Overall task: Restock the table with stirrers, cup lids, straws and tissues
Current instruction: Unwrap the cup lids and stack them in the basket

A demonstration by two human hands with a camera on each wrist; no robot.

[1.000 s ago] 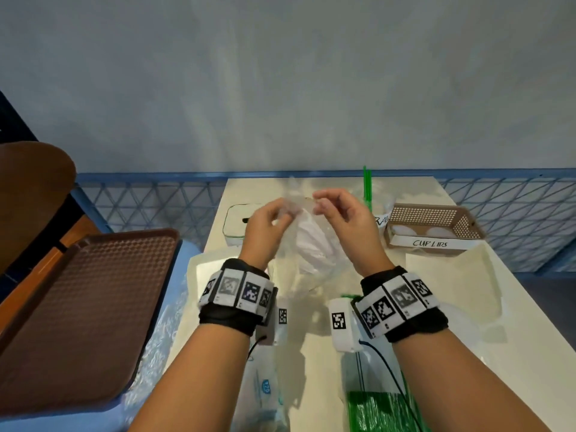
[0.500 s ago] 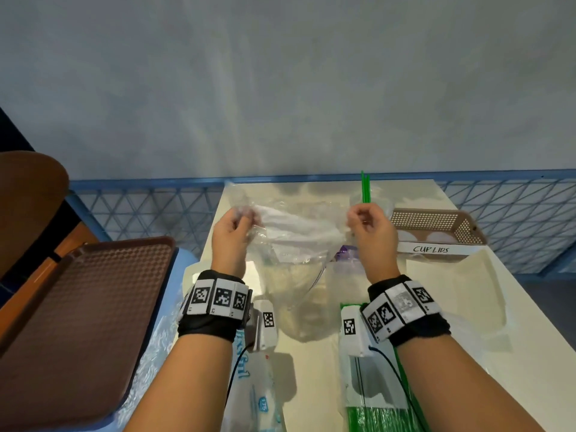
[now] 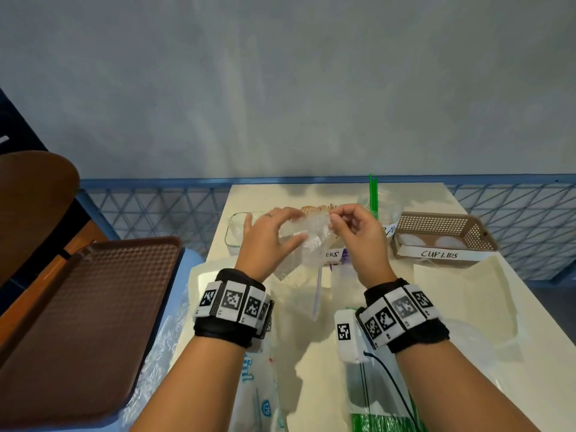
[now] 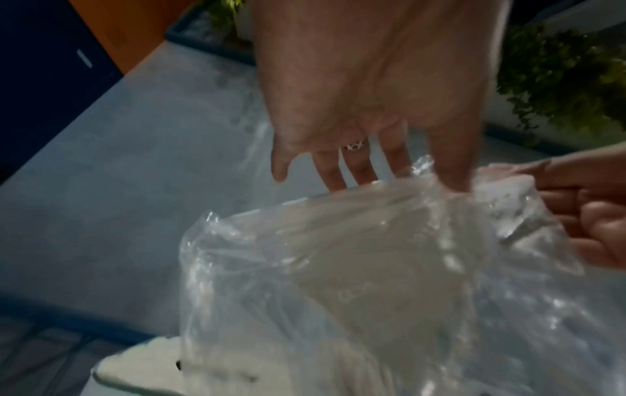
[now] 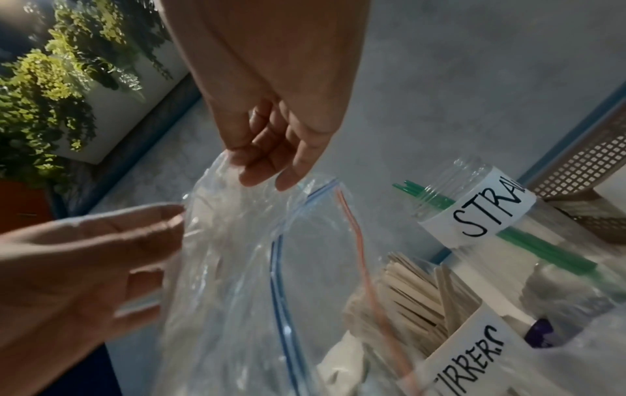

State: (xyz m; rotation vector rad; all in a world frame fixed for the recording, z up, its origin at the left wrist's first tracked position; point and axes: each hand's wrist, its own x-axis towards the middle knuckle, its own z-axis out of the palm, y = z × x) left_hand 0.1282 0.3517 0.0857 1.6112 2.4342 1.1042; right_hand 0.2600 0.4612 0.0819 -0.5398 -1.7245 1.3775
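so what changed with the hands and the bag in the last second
Half a second ago the hands stretched the clear bag wide between them. Now the left hand and right hand have come back together, bunching it over the stirrers. Both still hold the bag; the cup lids basket stayed put.

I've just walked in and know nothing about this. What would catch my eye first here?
Two hands meet above the middle of the table: the left hand and the right hand both hold a crumpled clear plastic bag. Right of them sits a brown basket labelled CUP LIDS, and a big brown tray lies off to the left.
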